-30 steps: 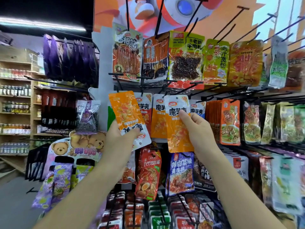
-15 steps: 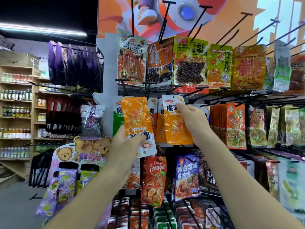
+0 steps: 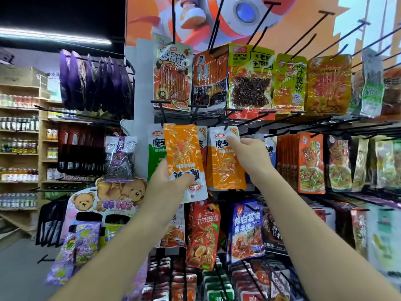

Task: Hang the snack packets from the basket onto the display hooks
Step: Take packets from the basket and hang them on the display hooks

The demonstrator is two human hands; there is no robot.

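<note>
My left hand (image 3: 171,181) grips an orange snack packet (image 3: 184,157) held upside down, its white end with the hang hole pointing down. My right hand (image 3: 249,155) pinches a second orange and white packet (image 3: 225,164) near its top, and holds that top up against a black display hook (image 3: 235,124) in the middle row. Whether the hook passes through its hole I cannot tell. Behind both packets hang more packets of the same brand. The basket is out of view.
Rows of black hooks carry snack packets above (image 3: 249,81), to the right (image 3: 310,164) and below (image 3: 204,235). Bare hooks (image 3: 303,38) jut out at the top. Purple bags (image 3: 95,81) and a bear display (image 3: 108,198) stand left, beside store shelves (image 3: 19,148).
My right hand has raised its packet toward the hook in the middle row. My left hand has also risen a little with its packet. The view has come closer to the rack.
</note>
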